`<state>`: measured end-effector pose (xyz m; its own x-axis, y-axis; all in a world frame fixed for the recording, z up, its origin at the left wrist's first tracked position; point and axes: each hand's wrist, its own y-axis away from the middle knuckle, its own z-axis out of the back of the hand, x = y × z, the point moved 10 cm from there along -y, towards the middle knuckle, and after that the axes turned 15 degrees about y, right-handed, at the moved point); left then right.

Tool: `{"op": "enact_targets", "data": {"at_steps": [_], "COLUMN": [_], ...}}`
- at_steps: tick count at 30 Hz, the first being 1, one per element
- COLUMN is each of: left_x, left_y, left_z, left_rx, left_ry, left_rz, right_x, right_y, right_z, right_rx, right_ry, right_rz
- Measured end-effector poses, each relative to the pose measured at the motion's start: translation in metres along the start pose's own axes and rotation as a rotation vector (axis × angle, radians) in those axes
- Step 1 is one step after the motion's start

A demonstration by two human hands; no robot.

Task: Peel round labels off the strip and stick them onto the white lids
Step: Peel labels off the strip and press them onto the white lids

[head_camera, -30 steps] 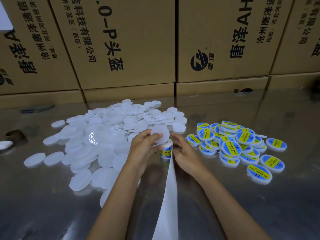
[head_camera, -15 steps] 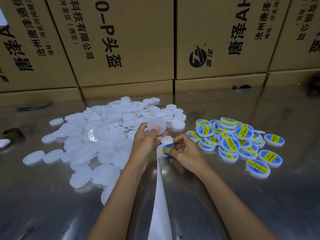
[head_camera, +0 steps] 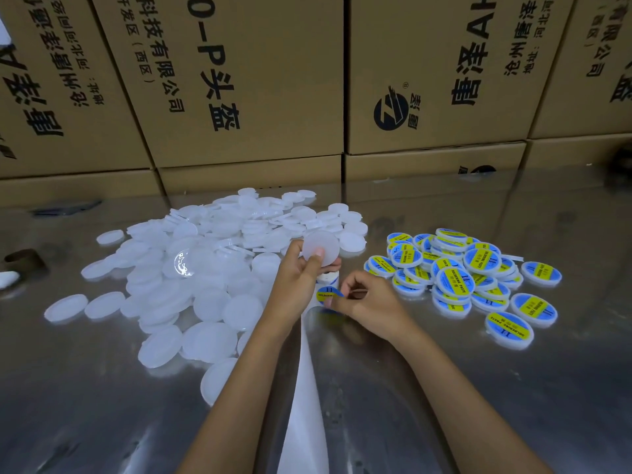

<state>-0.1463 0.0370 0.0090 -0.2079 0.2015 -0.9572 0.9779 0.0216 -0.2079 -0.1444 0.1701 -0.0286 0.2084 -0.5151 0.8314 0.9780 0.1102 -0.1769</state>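
My left hand holds a blank white lid upright between thumb and fingers, just above the label strip. The white backing strip runs from the hands down to the bottom edge of the view. My right hand pinches a round blue-and-yellow label at the top of the strip, its edge lifted from the backing. A large heap of blank white lids lies to the left. A heap of labelled lids lies to the right.
Everything lies on a shiny metal table. Stacked cardboard boxes wall off the back. A dark ring-shaped object and a white scrap sit at the far left edge.
The left hand has kept the blank lid raised. The right hand's fingers have moved from the strip's roll onto the label and now pinch it, its edge peeling away.
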Motion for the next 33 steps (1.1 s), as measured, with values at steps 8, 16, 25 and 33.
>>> {"op": "enact_targets", "data": {"at_steps": [8, 16, 25, 33], "left_x": [0.003, -0.007, -0.005, 0.003], "left_y": [0.004, 0.008, 0.014, 0.015], "left_z": [0.003, 0.01, -0.025, -0.035], "left_rx": [-0.036, -0.111, 0.129, 0.121], "left_ry": [0.091, 0.077, 0.325, 0.419], "left_rz": [0.04, 0.017, 0.12, 0.182], "right_x": [0.006, 0.014, 0.026, 0.019], "right_y": [0.013, 0.008, 0.008, 0.006], "right_z": [0.008, 0.041, 0.048, 0.049], "right_rx": [0.258, 0.071, -0.102, -0.215], "right_ry": [-0.063, -0.459, -0.521, -0.427], "right_rz": [-0.014, -0.05, -0.011, -0.045]}}
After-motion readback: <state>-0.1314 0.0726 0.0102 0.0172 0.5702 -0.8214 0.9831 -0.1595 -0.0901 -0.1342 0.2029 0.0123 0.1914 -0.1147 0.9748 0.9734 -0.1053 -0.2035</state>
